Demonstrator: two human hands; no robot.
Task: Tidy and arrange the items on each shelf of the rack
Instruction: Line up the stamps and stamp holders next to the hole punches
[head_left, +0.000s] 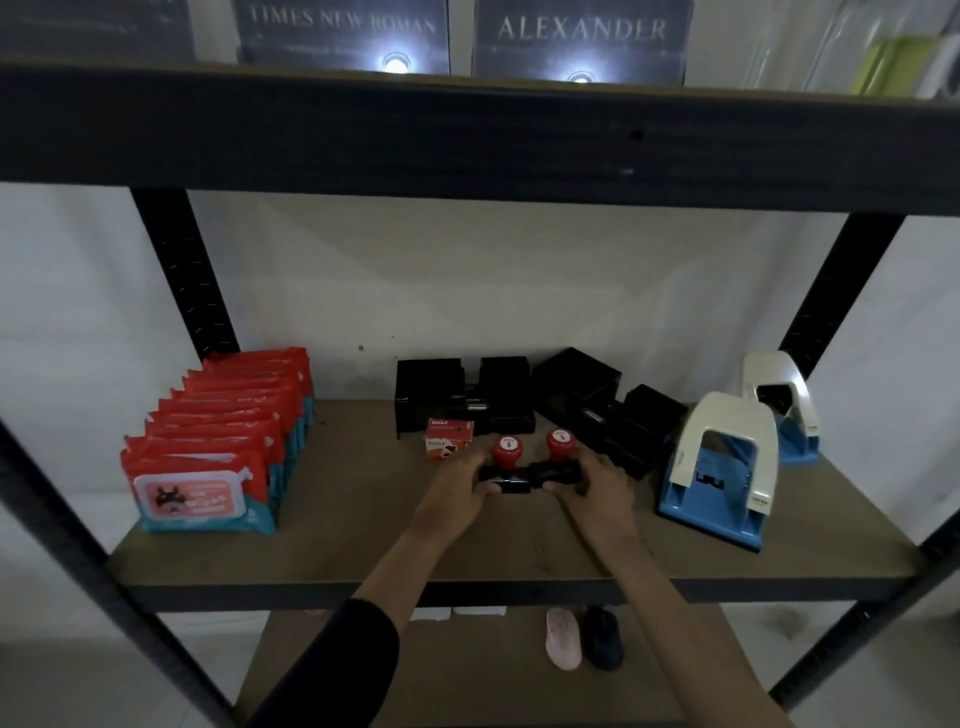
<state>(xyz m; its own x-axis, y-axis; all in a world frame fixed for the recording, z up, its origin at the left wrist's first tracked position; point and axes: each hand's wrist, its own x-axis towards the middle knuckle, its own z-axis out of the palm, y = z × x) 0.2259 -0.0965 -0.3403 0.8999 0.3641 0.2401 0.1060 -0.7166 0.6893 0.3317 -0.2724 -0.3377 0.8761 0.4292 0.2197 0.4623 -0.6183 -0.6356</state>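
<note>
Two black stamps with red knobs stand side by side on the middle of the brown shelf (322, 540). My left hand (457, 493) grips the left stamp (506, 467) at its black base. My right hand (597, 488) holds the right stamp (560, 460) the same way. Their bases touch end to end. A small orange and white box (448, 438) stands just behind my left hand.
A row of red wet-wipe packs (218, 447) fills the shelf's left. Black desk organisers (462, 397) (602, 405) line the back. Two blue and white hole punches (719, 467) (782, 405) stand at the right. Below, a pink mouse (562, 639) and a black mouse (602, 638) lie together.
</note>
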